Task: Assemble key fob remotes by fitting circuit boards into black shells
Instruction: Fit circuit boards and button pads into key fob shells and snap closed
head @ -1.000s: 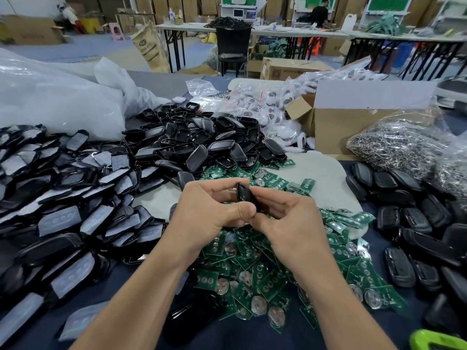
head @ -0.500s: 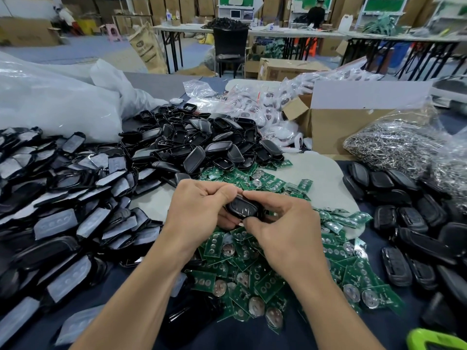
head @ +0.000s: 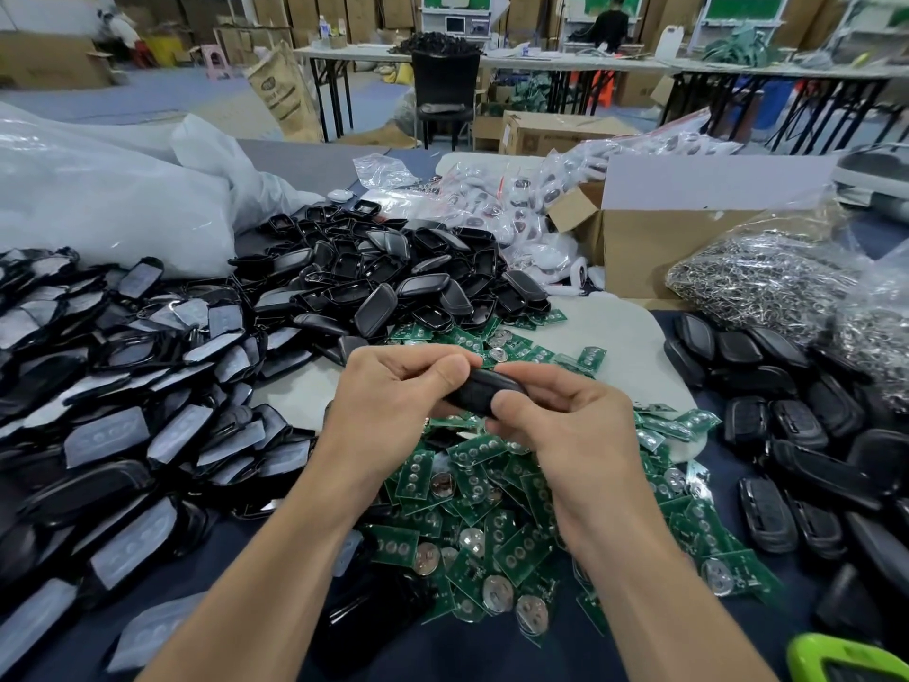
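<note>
Fob shell (head: 484, 392) sits pinched between curled left hand (head: 393, 411) and right hand (head: 565, 435); even thumb pressure should close it squarely.

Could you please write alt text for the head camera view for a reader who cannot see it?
The left hand and right hand grip one black shell between them above a pile of green circuit boards. Heaps of black shells lie to the left, behind and to the right.
</note>
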Tool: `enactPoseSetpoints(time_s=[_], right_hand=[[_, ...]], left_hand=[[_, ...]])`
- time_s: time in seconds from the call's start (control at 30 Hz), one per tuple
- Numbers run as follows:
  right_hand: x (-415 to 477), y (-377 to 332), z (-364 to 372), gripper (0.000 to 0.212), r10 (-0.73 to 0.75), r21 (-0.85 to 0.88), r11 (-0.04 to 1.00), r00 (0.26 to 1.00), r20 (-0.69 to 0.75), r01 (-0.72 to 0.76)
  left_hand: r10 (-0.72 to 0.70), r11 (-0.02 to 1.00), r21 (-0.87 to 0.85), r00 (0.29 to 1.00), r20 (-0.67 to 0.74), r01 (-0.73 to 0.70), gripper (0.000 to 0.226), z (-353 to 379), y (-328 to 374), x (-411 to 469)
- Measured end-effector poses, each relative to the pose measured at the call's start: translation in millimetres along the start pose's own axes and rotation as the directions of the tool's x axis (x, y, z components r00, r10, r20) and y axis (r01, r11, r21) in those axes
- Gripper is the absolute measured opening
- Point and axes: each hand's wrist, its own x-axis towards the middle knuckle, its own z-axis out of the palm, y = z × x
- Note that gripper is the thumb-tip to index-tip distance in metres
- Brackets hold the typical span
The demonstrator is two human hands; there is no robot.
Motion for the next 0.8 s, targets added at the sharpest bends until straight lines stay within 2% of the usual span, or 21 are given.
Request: enactPoseSetpoints(time_s=[0.07,0.17,0.43,0.53,0.67,0.8], right_hand=[[-0.5,-0.6,0.6,0.032,-0.091,-0.11,0.99,0.996,-0.017,0.089],[-1.0,0.0,1.2,0.038,-0.154,-0.159,0.976,0.988,0.001,0.152],[-3.1,0.8,1.9,0.032,-0.163,-0.149,0.975,0.986,0.037,0.166],[-2.3,-1.5,0.9,0.029,-0.189,-0.178,0.966,0.982,0.019,0.189],[-4.1,-1.2,0.2,0.029,-0.235,-0.263,0.937,0.972,0.005,0.228],[-5.1,0.0,0.4,0.026,-0.207,-0.248,0.949,0.978,-0.013,0.197]], left_hand=[[-0.018,1.0,0.014,0.999,0.05,0.017,0.025,0.3,-0.7,-0.1],[-0.017,1.0,0.021,0.997,0.069,0.015,0.028,-0.9,-1.1,0.3],[0.097,0.995,0.03,0.994,0.056,-0.099,0.028,0.7,-3.4,-3.2],[0.067,0.996,0.05,0.996,0.067,-0.07,0.025,1.4,-4.7,-2.4],[-0.006,0.998,0.07,0.986,0.165,-0.006,0.03,4.0,-5.4,-1.4],[0.033,0.987,0.152,0.993,0.115,-0.05,0.025,7.3,-5.3,-3.0]])
